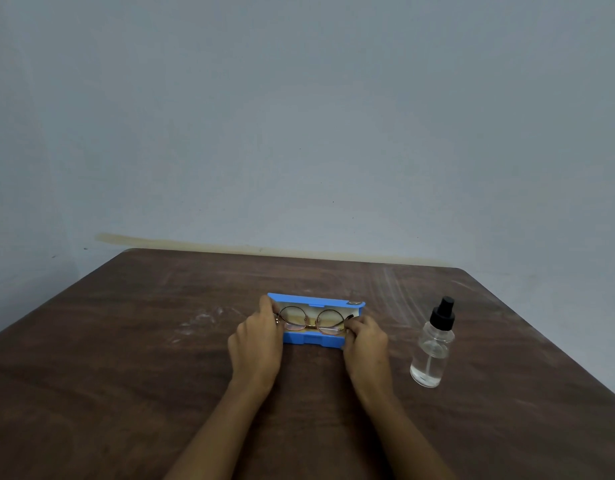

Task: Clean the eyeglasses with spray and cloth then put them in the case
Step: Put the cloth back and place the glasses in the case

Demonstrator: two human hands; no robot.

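A blue eyeglass case (309,338) lies open in the middle of the brown table, its pale lining showing. Thin round metal-framed eyeglasses (311,320) sit over the open case, lenses facing me. My left hand (256,344) grips the left end of the frame, its fingers also against the case's left end. At the other end of the frame, my right hand (365,344) pinches the hinge. A clear spray bottle (432,348) with a black nozzle stands upright to the right of my right hand. No cloth is visible.
The dark wooden table (126,358) runs to a grey-blue wall at the back. Whitish smears mark the tabletop left of the case and at the back right. The table's right edge falls away near the frame's right side.
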